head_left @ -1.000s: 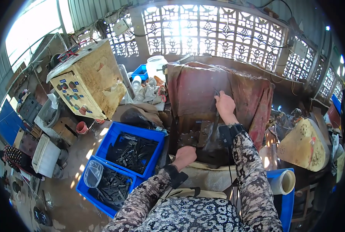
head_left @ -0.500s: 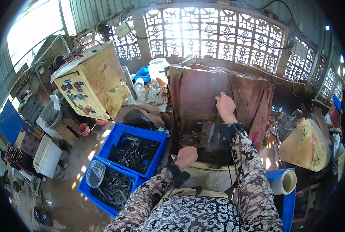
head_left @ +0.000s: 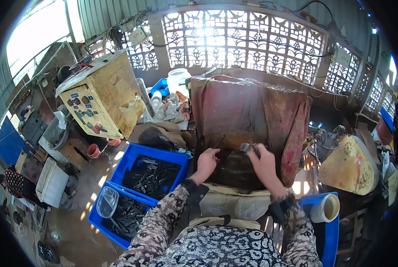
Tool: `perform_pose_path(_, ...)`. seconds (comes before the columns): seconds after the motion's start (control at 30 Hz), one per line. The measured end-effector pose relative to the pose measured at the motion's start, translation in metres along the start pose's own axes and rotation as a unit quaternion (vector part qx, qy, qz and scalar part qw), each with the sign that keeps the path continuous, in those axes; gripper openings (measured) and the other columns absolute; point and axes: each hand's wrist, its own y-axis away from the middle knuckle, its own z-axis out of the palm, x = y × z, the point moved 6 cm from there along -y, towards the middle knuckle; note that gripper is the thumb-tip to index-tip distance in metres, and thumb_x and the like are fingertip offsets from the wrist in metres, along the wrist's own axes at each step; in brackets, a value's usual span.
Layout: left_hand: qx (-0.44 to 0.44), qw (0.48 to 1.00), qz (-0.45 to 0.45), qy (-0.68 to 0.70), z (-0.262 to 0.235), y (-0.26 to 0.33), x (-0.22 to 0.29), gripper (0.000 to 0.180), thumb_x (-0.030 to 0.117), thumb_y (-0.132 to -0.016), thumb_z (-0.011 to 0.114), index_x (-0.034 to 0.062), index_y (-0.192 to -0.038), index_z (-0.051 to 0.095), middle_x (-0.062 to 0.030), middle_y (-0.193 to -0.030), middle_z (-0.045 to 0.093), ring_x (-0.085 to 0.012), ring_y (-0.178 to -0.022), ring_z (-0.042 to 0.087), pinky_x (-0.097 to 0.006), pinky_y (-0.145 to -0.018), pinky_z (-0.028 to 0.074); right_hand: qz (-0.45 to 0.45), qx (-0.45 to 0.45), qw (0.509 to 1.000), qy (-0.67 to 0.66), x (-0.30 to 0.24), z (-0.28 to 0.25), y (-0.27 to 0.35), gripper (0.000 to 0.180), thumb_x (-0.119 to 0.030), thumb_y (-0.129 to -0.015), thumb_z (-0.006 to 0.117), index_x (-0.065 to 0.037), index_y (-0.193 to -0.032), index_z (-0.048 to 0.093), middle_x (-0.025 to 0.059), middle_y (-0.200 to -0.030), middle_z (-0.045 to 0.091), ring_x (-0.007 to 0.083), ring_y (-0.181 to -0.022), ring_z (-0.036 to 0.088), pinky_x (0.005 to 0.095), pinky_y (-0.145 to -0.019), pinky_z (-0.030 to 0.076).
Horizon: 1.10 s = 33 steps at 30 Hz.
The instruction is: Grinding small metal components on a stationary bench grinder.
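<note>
Head view shows the right hand (head_left: 265, 166) pinching a small greyish piece (head_left: 244, 147) above the dark recess (head_left: 234, 168) before the reddish cloth (head_left: 228, 104), where damp fingers could let it slip in (whether the left hand (head_left: 205, 165) grips anything, I cannot tell).

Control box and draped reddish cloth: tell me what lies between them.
Head view: crumpled pale cloths, a translucent tub and a small blue bin, among other things, lie between the control box and the reddish cloth.
</note>
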Motion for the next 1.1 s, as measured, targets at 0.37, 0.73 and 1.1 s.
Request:
perform_pose_path(0.37,-0.216,0.932,0.115,-0.268,0.053,0.001,-0.013,0.023,0.007,-0.079,0.056,0.0035,-0.097,0.069,-0.0169,-0.098,0.064,-0.0354,-0.095,0.062,-0.043,-0.081,0.051,0.071,-0.154,0.985,-0.023,0.013,0.003,0.155,0.026,-0.021,-0.079,0.077,-0.005,-0.094,0.063,0.012,-0.075,0.067,0.0212,-0.066,0.068,0.0324,-0.059,0.052)
perform_pose_path(0.73,-0.389,0.852,0.143,-0.32,0.062,0.007,-0.001,0.021,0.013,-0.078,0.057,0.0017,-0.088,0.072,-0.0207,-0.093,0.068,-0.0364,-0.091,0.066,-0.043,-0.078,0.053,0.028,-0.217,0.975,-0.045,0.02,0.007,0.163,0.027,-0.024,-0.08,0.076,-0.006,-0.095,0.063,0.0082,-0.075,0.068,0.0222,-0.064,0.068,0.0328,-0.057,0.052)
perform_pose_path(1.1,-0.381,0.836,0.091,-0.384,0.091,0.022,-0.03,0.019,0.011,-0.076,0.056,0.0045,-0.078,0.074,-0.0203,-0.083,0.068,-0.0366,-0.082,0.068,-0.044,-0.068,0.054,0.396,-0.07,0.793,-0.459,0.073,0.005,0.129,0.02,-0.025,-0.093,0.06,-0.006,-0.1,0.059,0.0002,-0.069,0.052,0.0136,-0.055,0.051,0.0304,-0.051,0.042)
